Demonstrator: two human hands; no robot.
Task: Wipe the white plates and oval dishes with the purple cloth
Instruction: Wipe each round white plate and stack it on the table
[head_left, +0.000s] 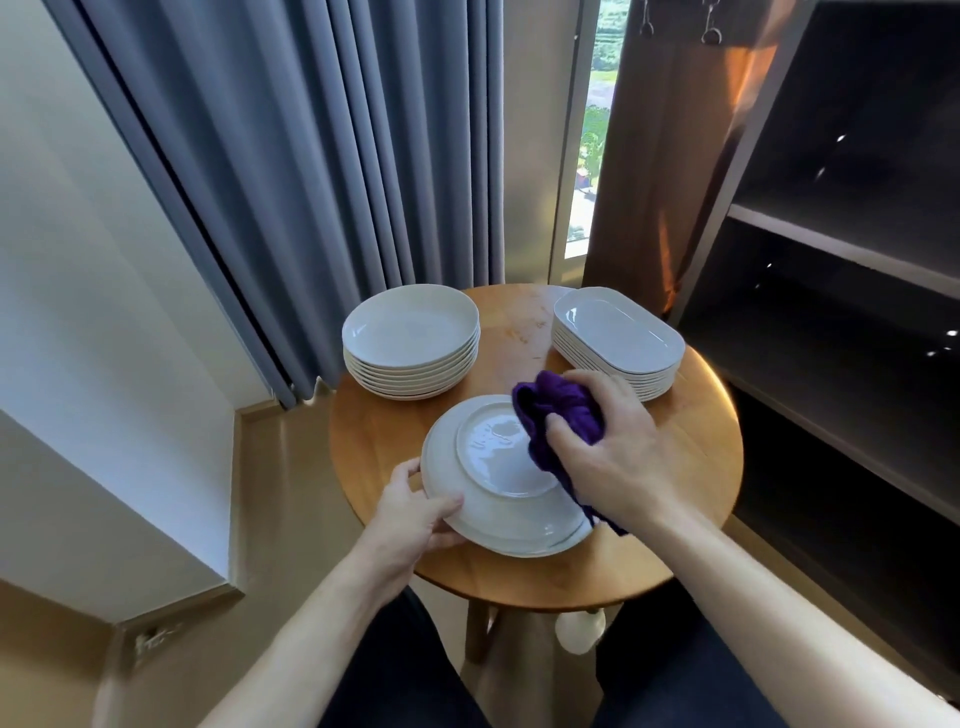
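Upturned white plate (493, 462), low centre frame, is gripped at its left rim by the left hand (415, 514); right hand (618, 457) clutches the purple cloth (566, 410) against its base; plate stack (410, 338) above-left, oval dishes (618, 338) above-right.

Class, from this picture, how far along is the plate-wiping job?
Done: nothing shows which stacked pieces are wiped. In hand: the left hand holds an upturned white plate while the right hand presses the purple cloth on its underside. Left: possibly the stack of round plates and the stack of oval dishes.
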